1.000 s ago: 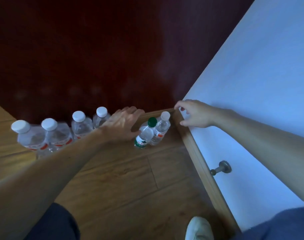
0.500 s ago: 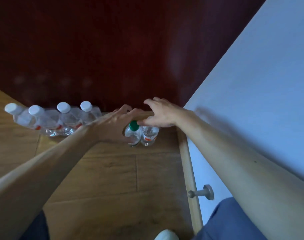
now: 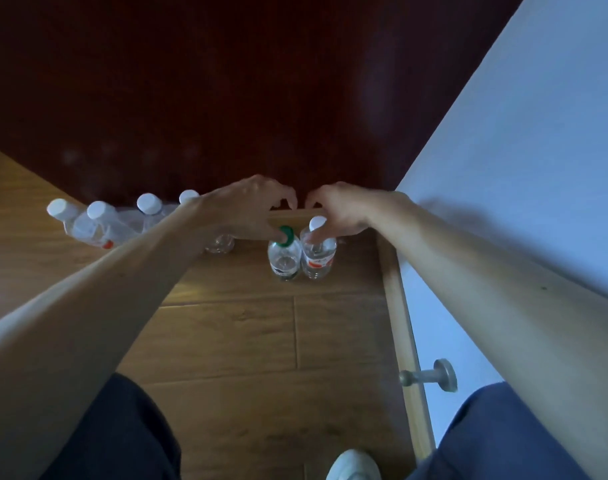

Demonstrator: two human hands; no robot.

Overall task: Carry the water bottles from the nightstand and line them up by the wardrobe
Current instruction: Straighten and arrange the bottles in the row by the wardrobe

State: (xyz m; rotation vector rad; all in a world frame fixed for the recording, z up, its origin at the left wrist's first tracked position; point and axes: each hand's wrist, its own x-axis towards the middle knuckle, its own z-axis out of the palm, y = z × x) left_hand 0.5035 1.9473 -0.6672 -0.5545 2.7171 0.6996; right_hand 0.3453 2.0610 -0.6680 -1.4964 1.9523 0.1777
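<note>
Both hands lifted off caps: left hand (image 3: pixel 252 206) & right hand (image 3: pixel 340 211) loosely curled, empty, above bottles (image 3: pixel 300 254).

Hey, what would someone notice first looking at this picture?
Two bare hands meet at the centre: the left hand over the green-capped bottle, the right hand over the white-capped bottle touching it. Behind them rises the dark red wardrobe, with more white-capped bottles lined along its base at left.
</note>
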